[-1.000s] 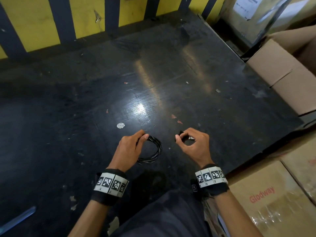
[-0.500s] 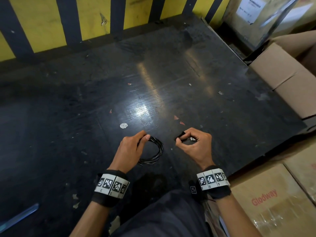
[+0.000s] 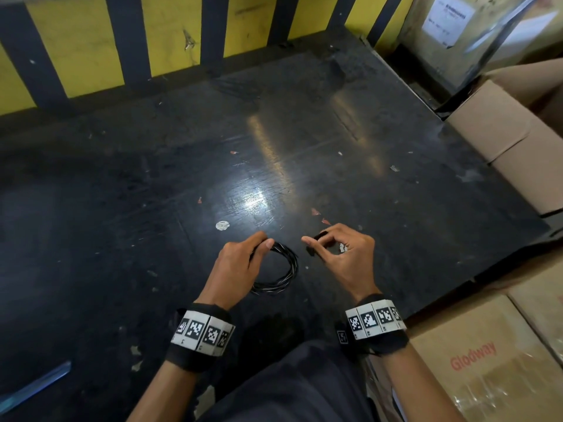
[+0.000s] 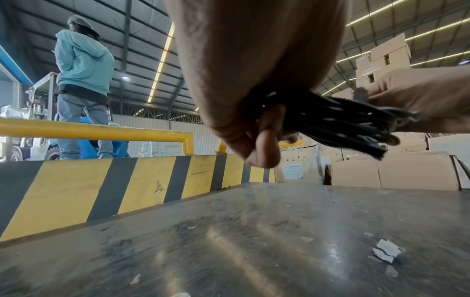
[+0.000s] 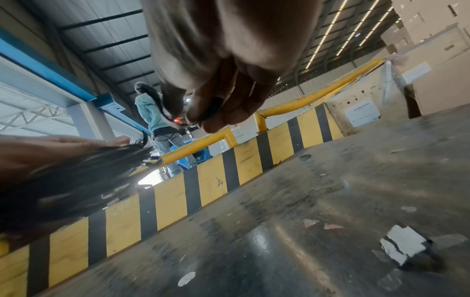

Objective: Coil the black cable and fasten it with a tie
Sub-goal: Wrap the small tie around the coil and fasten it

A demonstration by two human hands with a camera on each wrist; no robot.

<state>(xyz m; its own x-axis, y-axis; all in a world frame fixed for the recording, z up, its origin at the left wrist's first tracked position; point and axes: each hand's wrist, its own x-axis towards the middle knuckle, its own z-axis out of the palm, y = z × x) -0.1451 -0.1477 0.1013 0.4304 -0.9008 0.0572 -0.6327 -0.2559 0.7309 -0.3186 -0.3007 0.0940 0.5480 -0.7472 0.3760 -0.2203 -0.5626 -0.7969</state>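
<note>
Head view shows your left hand (image 3: 240, 263) holding the black cable (image 3: 281, 271) already wound into a round coil of several turns, thumb and forefinger closed on its upper left part, the rest of the loop hanging free above the dark table (image 3: 304, 132) near its front edge. So the coiling looks done, as far as you can judge from here; no loose tail trails across the table.

Your right hand (image 3: 344, 257) sits just beside the coil, apart from it, with thumb and forefinger pinching a short black strip, most likely the tie (image 3: 316, 239); the other fingers curl loosely behind. The right wrist view confirms a thin dark piece nipped at the fingertips (image 5: 201, 118), though it is too blurred to say whether the tie is straight or already looped.

What is left is the fastening: the tie is not yet round the coil. You will need to bring it to the bundle near your left thumb, pass it around all the turns and close it, keeping the left pinch firm so the loops do not spring apart.
</note>
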